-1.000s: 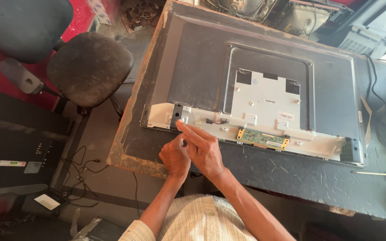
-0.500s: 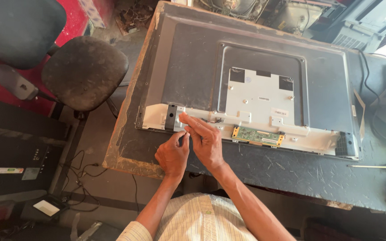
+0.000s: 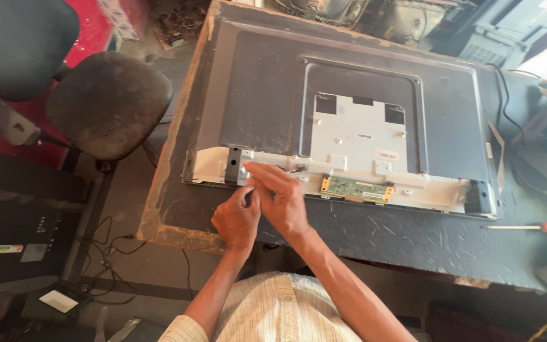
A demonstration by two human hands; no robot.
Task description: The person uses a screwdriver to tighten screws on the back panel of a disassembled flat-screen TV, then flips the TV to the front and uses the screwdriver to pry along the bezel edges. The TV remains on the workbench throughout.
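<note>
The flat panel (image 3: 349,107) lay face-down just beyond both hands. The right hand (image 3: 283,202) reached open-fingered onto its white lower strip (image 3: 273,166); the left hand (image 3: 237,218) pinched beside it, its contents indiscernible.

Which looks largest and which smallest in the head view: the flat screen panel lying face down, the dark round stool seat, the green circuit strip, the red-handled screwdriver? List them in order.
1. Flat screen panel
2. Stool seat
3. and 4. Green circuit strip and screwdriver: they look about alike, and the screwdriver is cut by the frame edge, so unranked.
</note>
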